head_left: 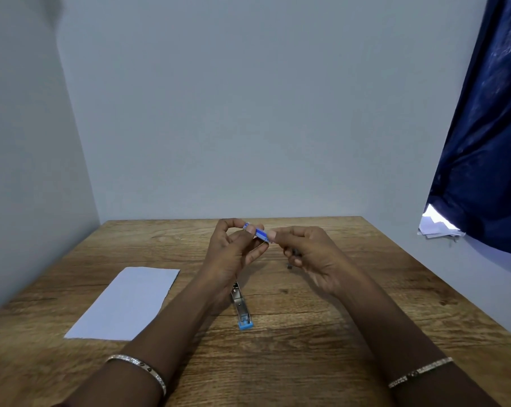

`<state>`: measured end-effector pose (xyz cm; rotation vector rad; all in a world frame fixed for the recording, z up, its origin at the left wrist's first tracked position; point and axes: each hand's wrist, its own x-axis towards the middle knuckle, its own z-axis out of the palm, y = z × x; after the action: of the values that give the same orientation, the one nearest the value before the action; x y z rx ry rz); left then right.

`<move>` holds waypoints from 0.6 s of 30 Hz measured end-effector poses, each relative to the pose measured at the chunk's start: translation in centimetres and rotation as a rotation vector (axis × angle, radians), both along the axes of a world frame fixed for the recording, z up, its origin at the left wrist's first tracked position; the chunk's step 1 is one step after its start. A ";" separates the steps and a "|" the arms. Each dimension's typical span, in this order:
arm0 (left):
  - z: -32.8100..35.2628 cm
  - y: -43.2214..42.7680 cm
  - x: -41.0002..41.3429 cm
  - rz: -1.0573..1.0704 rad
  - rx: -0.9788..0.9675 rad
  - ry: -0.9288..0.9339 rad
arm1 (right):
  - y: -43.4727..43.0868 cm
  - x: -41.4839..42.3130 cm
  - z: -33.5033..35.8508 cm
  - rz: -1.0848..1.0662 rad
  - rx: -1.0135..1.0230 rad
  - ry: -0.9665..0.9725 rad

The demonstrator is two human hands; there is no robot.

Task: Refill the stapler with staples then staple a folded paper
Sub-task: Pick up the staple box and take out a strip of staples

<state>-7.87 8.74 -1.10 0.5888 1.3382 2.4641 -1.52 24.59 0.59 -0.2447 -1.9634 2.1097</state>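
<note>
Above the middle of the wooden table [307, 333], my left hand [233, 254] pinches a small blue and white staple box [258, 232] between thumb and fingers. My right hand [310, 254] pinches the right end of the same box, and its lower fingers curl round something small and dark that I cannot make out. The stapler [241, 306], metal with a blue end, lies on the table below my hands, its far part hidden behind my left hand. A folded white paper [125, 304] lies flat on the table to the left.
A tiny dark bit [289, 267], perhaps staples, lies on the table under my right hand. Grey walls close the table at the back and left. A dark blue curtain [483, 127] hangs at the right with white papers [437, 227] beneath its edge.
</note>
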 end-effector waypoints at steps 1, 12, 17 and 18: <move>0.0 0.0 0.0 -0.003 0.002 -0.011 | 0.0 0.1 0.0 0.004 0.040 0.010; 0.1 -0.4 0.1 -0.076 -0.086 -0.071 | 0.3 0.7 0.2 0.005 0.272 0.085; 0.7 -1.2 0.2 0.308 -0.495 0.455 | 1.8 1.4 1.1 -0.110 0.365 -0.102; 0.8 -1.6 0.0 0.421 -0.549 0.564 | 2.1 1.5 1.2 -0.147 0.428 -0.150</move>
<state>-7.89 7.17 -0.32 0.9732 2.4632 2.1076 -0.05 26.69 1.77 -0.4563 -2.3423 1.5739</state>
